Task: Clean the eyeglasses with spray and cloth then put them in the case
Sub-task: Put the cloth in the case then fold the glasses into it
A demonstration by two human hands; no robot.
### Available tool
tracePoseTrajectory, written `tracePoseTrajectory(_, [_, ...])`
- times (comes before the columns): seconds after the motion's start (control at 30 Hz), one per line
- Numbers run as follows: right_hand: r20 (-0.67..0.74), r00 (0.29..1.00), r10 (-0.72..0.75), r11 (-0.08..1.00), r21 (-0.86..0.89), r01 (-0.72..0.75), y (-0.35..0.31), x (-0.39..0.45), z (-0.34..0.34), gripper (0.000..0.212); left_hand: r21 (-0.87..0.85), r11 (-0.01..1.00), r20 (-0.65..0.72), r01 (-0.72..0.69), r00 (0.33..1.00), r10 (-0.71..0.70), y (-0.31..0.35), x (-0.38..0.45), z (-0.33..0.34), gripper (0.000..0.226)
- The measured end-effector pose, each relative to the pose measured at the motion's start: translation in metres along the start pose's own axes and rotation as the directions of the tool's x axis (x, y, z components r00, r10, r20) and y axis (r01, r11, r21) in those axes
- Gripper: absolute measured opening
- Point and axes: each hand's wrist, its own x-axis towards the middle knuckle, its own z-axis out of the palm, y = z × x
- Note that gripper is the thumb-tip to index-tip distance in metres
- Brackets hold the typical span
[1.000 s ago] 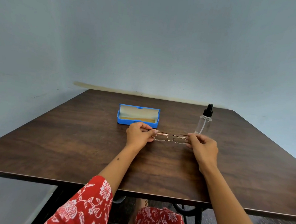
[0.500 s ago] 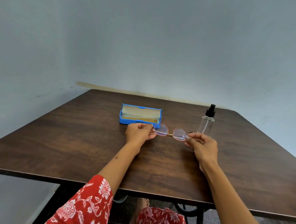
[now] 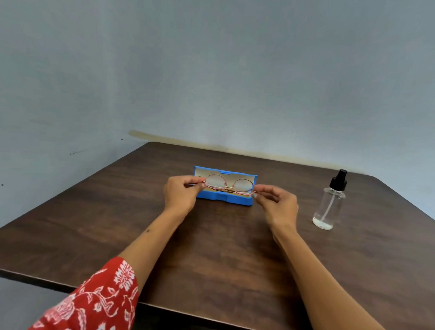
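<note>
The fingers [image 3: 200, 182] of the left hand [image 3: 182, 195] are curled in tight, and the left end of the glasses [image 3: 229, 185] is pinched between thumb and fingertips. Same deal on the other side: the right end of the frame is pinched by the thumb and forefinger of the right hand [image 3: 278, 206], with the other fingers of that hand loosely curled behind. So the glasses are held up off the table [image 3: 219, 253] by both ends, lenses facing the camera, pretty much level.

Closest to the camera, red sleeves [image 3: 98, 302] with a white flower print are seen at the bottom edge, one on the left and a bit of one at the lower right. Both forearms are stretched out over the dark wood tabletop.

Right behind the glasses, the blue case [image 3: 224, 199] is sat open on the table, with a pale lining showing inside. The round lenses and thin reddish metal frame are seen directly in front of that lining, so whether the glasses are touching the case or just hovering in front of it can't really be told.

Off to the right, well apart from the hands, a clear spray bottle [image 3: 330, 203] with a black nozzle is stood upright, a little liquid left at the bottom.

Past the far edge of the table, a plain grey-blue wall [image 3: 216, 64] is seen.
</note>
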Motion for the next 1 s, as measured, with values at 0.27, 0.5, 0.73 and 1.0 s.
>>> tracePoseTrajectory(0.27, [-0.083,0.996,0.024,0.986,-0.165,-0.038,0.019,0.020,0.028,0.027,0.129,0.986,0.025,-0.104,0.994,0.102,-0.010,0.025,-0.002,0.017])
tracePoseTrajectory(0.5, [-0.122,0.990,-0.072,0.916,-0.400,0.018,0.017,0.027,0.032,0.011,0.279,0.934,0.067,-0.225,0.974,0.215,-0.019,0.036,0.000,0.015])
tracePoseTrajectory(0.73, [0.013,0.977,-0.211,0.700,-0.696,0.160,0.022,0.024,0.036,0.020,0.551,0.783,0.051,-0.289,0.948,0.314,-0.021,0.037,0.002,0.014])
tracePoseTrajectory(1.0, [0.122,0.966,-0.228,0.552,-0.801,0.231,0.015,0.016,0.038,0.025,0.663,0.671,0.144,-0.332,0.936,0.320,-0.025,0.034,0.003,0.021])
